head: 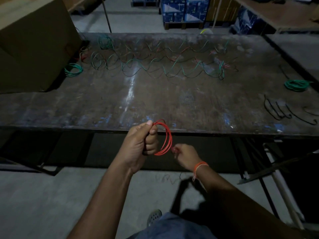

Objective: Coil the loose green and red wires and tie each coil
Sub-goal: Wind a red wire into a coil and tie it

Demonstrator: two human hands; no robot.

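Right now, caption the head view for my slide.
Left hand holds a red wire coil while right hand pinches its end near the table.

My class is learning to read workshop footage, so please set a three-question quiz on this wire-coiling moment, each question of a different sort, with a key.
1. True or false: the red coil lies flat on the table.
2. Which hand grips the red coil? A) left hand B) right hand C) neither
3. How many finished green coils lie on the table?

Key:
1. False: it is held up at the table's near edge.
2. A; the right hand's fingers pinch the wire's loose end beside the coil.
3. Three: left one by the cardboard box, far one, right one.
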